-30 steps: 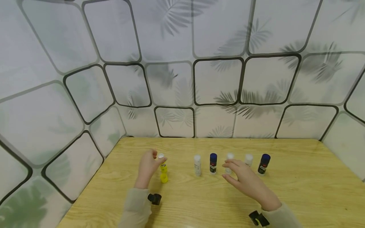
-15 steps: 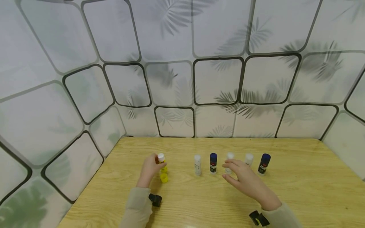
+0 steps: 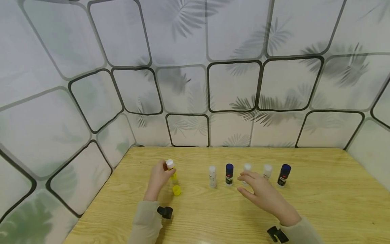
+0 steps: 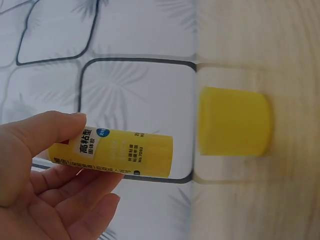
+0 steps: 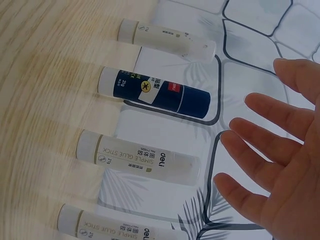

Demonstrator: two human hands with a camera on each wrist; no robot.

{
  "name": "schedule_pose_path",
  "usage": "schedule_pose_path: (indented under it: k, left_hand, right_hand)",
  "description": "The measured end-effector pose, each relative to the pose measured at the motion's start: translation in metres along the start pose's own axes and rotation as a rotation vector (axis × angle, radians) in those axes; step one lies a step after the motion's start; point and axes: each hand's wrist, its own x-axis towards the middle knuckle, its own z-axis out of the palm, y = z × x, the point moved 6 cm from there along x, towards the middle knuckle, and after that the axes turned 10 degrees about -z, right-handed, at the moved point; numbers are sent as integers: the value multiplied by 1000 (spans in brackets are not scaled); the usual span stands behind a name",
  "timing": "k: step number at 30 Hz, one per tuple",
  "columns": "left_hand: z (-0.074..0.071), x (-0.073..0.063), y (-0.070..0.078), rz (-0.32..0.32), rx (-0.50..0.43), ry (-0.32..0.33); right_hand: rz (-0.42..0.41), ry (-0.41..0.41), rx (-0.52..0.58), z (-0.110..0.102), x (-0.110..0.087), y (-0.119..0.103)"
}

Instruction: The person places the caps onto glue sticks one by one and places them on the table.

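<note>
My left hand (image 3: 159,177) pinches a yellow glue stick (image 4: 117,150) with a white end (image 3: 170,163) between thumb and fingers. The stick is held above the table. A yellow cap (image 4: 235,121) stands on the wood below it, apart from the stick; the cap (image 3: 176,190) is also in the head view. My right hand (image 3: 263,194) hovers with fingers spread, holding nothing. Near its fingertips, in the right wrist view, stand a white glue stick (image 5: 142,157), a dark blue glue stick (image 5: 155,92) and more white ones. In the head view this hand partly covers two white sticks.
Several glue sticks stand upright in a row: a white one (image 3: 212,177) at its left, a blue-capped one (image 3: 229,174) beside it, and another blue-capped one (image 3: 283,175) at the right end. The wooden table (image 3: 198,217) meets a patterned wall covering (image 3: 231,88) behind.
My left hand has closed its fingers on the yellow glue stick and raised it, up and slightly left, away from the yellow cap. The right hand has stayed put.
</note>
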Motion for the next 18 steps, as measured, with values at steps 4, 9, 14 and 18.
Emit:
schedule_pose_path:
  k: [4, 9, 14, 18]
  left_hand:
    - [-12, -5, 9, 21, -40, 22]
    - [-24, -11, 21, 56, -65, 38]
    - [-30, -15, 31, 79, -68, 47]
    - [-33, -18, 37, 91, -68, 57]
  right_hand:
    - [-8, -2, -5, 2, 2, -2]
    - [-9, -13, 4, 4, 4, -3]
    - [-20, -5, 3, 6, 4, -5]
    - [-32, -12, 7, 10, 6, -7]
